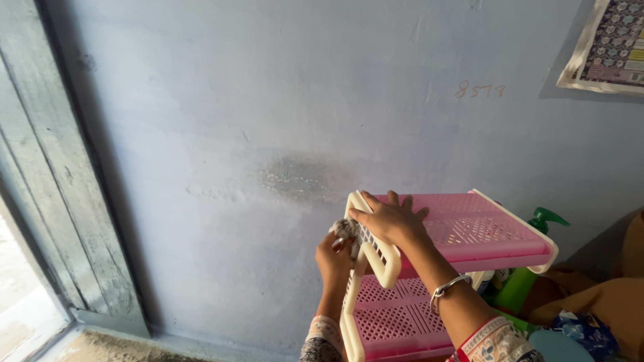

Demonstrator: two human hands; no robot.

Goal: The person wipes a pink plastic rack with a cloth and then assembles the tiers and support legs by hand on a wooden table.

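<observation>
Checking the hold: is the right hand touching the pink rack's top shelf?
Touching. Head view shows the right hand resting on the top shelf, fingers over its cream edge.

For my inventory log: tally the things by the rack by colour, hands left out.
Pink and cream: 1, the shelf rack
Green: 1, the pump bottle
Grey-white: 1, the cloth in the left hand
Silver: 1, the bangle
Blue: 1, the patterned cloth
Total: 5

Pink slatted plastic rack [469, 228] with cream frame, upright against wall, small grey cloth [344, 230] — bunched — touching its top corner
</observation>
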